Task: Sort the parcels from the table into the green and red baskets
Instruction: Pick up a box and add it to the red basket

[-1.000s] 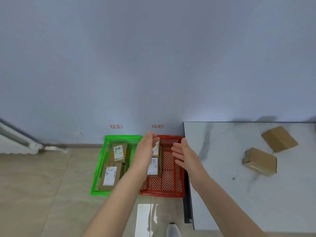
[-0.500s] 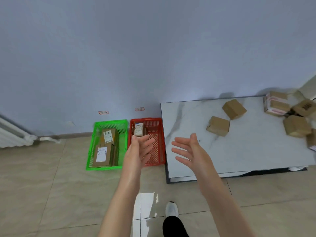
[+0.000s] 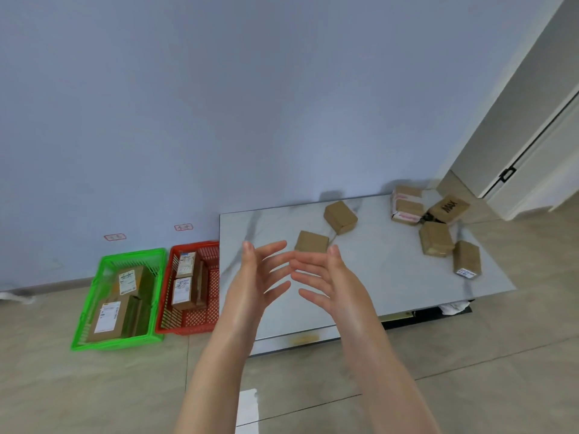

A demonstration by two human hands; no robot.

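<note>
Since half a second ago our view has swung right, and our left hand and right hand have come together over the near left part of the worktop, palms facing, fingers spread, holding nothing.

On the floor, off the worktop's left edge, the green basket holds brown cardboard parcels, two showing white labels; the red basket touches it on the right and holds labelled parcels standing on edge along its left wall. Both are perforated plastic crates. A small red tag sits on the wall above each.

On the worktop, a plain cardboard parcel lies just beyond our fingertips, and another near the far edge. Toward the right edge lie two more, the nearer one with a label on its end. At the far right corner sit a parcel with pink-printed tape and one marked "MAX".

The worktop is white marble-patterned and glossy. The floor is beige tile, the wall pale blue, and a white door stands at right.
</note>
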